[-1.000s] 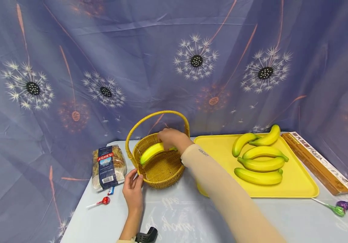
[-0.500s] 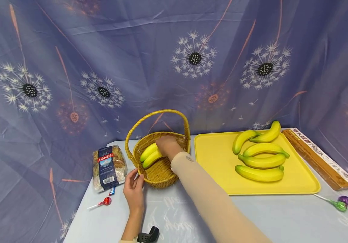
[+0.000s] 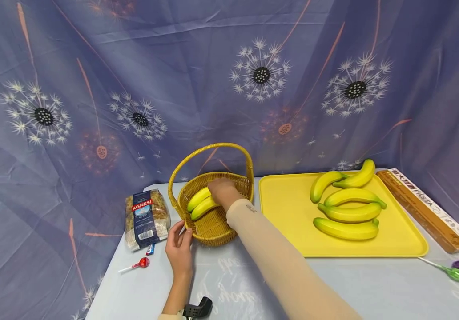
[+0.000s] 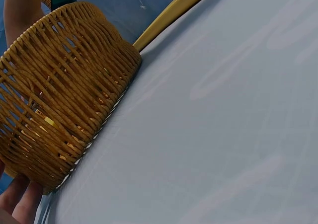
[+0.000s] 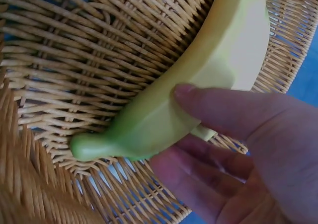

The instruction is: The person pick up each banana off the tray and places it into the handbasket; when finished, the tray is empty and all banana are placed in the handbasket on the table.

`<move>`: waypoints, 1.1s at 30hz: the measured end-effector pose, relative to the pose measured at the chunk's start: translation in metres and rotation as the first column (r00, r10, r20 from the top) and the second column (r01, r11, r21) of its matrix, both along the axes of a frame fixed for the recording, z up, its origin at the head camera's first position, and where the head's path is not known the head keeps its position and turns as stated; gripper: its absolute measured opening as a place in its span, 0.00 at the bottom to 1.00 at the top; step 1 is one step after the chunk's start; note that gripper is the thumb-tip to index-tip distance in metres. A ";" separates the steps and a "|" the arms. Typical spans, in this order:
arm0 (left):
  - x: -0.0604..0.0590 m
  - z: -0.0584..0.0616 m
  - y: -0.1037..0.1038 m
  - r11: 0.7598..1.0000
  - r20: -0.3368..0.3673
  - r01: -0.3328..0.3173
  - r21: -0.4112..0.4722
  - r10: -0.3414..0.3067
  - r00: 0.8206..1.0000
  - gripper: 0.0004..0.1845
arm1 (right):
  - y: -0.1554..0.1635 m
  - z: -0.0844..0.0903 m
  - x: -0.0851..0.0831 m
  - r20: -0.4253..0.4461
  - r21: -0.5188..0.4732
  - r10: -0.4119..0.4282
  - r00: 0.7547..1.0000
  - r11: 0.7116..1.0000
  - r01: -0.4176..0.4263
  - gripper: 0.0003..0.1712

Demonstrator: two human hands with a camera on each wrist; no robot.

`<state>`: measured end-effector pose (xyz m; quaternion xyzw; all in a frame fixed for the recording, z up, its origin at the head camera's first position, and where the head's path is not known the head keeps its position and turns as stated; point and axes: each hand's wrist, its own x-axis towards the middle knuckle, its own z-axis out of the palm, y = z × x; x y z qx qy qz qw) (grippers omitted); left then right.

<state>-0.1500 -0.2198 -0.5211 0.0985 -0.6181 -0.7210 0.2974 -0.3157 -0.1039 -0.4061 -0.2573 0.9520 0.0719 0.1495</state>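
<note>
A yellow wicker basket point(image 3: 215, 226) with a tall arched handle stands on the table. My left hand point(image 3: 179, 251) holds its near left rim; in the left wrist view, fingertips point(image 4: 27, 201) show low against the woven wall. Inside the basket, my right hand point(image 3: 224, 192) pinches a banana point(image 5: 149, 110), with the thumb on one side and curled fingers on the other. That banana's stem end points toward the woven wall in the right wrist view. Two bananas point(image 3: 203, 208) show side by side left of the right hand in the head view; their right ends are hidden behind it.
Right of the basket lies a yellow tray point(image 3: 285, 222) with several bananas point(image 3: 347, 230). A long pasta box point(image 3: 427, 209) and two lollipops point(image 3: 453, 273) lie beyond it. A pasta bag point(image 3: 146, 220) and a red lollipop point(image 3: 143, 262) are at left. A patterned curtain point(image 3: 197, 66) hangs behind.
One second ago a single banana showed in the basket; now two lie side by side. My right hand has shifted slightly nearer inside the basket. My left hand has stayed on the rim.
</note>
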 end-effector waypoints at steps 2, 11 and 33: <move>0.000 -0.001 0.000 1.000 -0.008 -0.007 -0.009 0.007 1.000 0.17 | 0.000 -0.001 0.000 -0.014 -0.005 -0.014 1.000 1.000 0.014 0.28; -0.001 0.000 0.005 1.000 -0.016 -0.001 -0.005 0.000 1.000 0.17 | 0.019 0.014 0.005 -0.013 -0.069 0.046 0.999 0.997 -0.047 0.23; 0.013 0.028 0.009 1.000 0.045 0.005 -0.030 -0.004 0.999 0.18 | 0.216 0.014 0.052 -0.151 -0.588 -0.009 0.989 0.805 -0.082 0.15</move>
